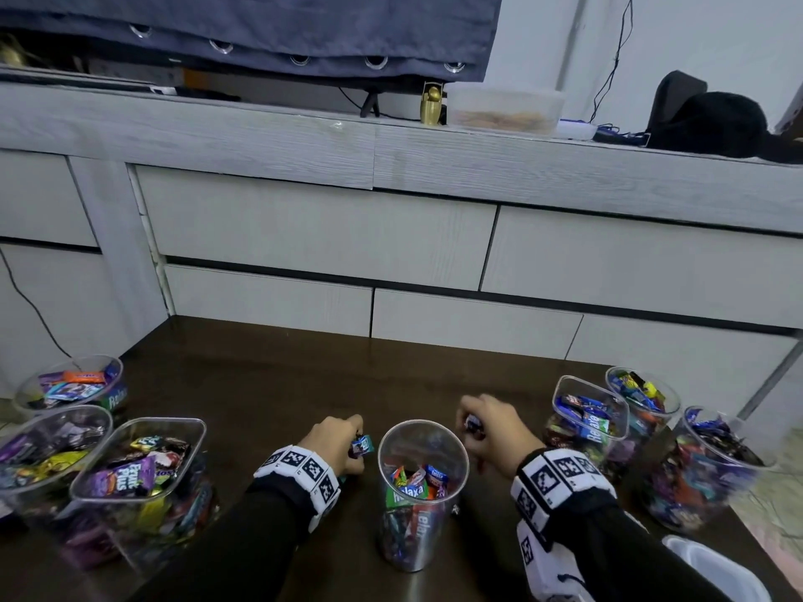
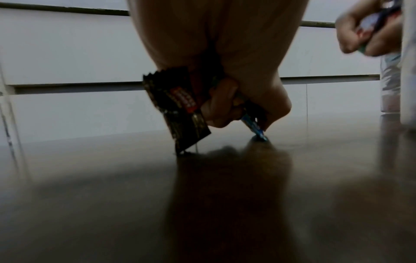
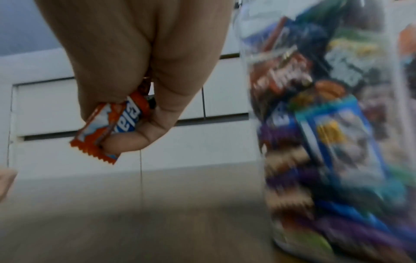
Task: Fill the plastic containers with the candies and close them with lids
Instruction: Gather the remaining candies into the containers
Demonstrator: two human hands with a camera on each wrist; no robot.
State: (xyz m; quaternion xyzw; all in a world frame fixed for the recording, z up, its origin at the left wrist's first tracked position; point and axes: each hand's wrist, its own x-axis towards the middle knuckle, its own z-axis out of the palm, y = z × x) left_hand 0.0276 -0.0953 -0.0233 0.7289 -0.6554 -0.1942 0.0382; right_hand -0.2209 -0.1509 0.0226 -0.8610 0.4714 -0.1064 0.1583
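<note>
The left hand's fingers (image 2: 221, 105) are curled round a small bunch of wrapped candies: a dark brown wrapper with a red patch (image 2: 180, 108) sticks out on one side, and a thin blue wrapper (image 2: 254, 127) points down until its tip touches the dark glossy bench (image 2: 202, 204). The right hand's fingers (image 3: 144, 131) pinch an orange-and-white wrapped candy (image 3: 110, 128), held clear of the bench, with more wrappers apparently tucked behind it.

Between the two hands stands the tall, clear, round plastic container (image 1: 421, 493), open at the top and roughly half full of mixed candies. Its mouth lies just inward of each hand: to the right of the left hand (image 1: 336, 443), to the left of the right hand (image 1: 491, 432). The right hand sits higher and closer to the rim, so it looks better placed to drop first.

Further out, filled clear containers stand in groups at the bench's left (image 1: 143, 471) and right (image 1: 588, 421), all without lids.
</note>
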